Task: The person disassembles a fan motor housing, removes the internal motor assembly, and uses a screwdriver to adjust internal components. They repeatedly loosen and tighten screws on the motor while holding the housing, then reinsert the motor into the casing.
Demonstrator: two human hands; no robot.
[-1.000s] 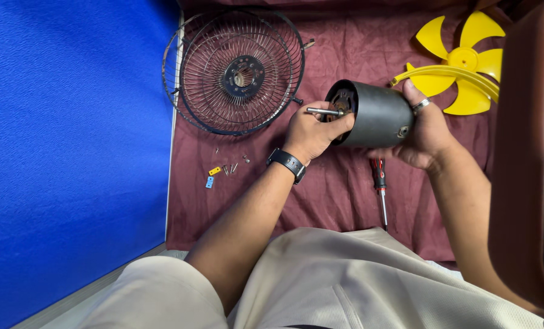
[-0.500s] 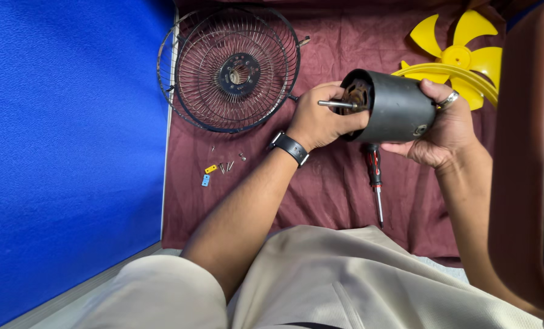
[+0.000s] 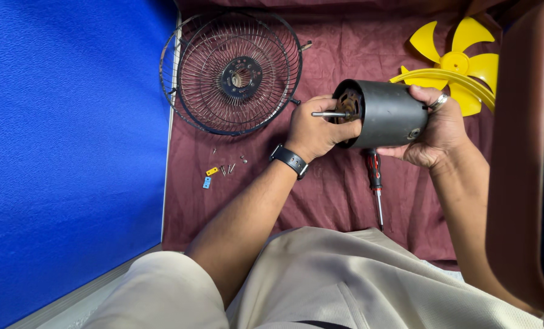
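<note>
A black cylindrical fan motor housing point(image 3: 389, 113) is held above the maroon cloth point(image 3: 321, 201), its metal shaft point(image 3: 328, 114) pointing left. My right hand point(image 3: 435, 129), with a ring, wraps the rear of the housing. My left hand point(image 3: 318, 129), with a black wrist watch, grips the front rim beside the shaft. A red-handled screwdriver point(image 3: 375, 183) lies on the cloth below the motor.
Wire fan guards point(image 3: 232, 73) lie at the back left. A yellow fan blade point(image 3: 458, 61) with a yellow ring lies at the back right. Small screws point(image 3: 229, 167) and a yellow and a blue clip point(image 3: 209, 176) sit near the blue wall point(image 3: 71, 134). A brown object point(image 3: 528, 158) borders the right.
The motor has shifted slightly in the view while both hands keep hold of it; my left hand has closed more around the front rim near the shaft.
</note>
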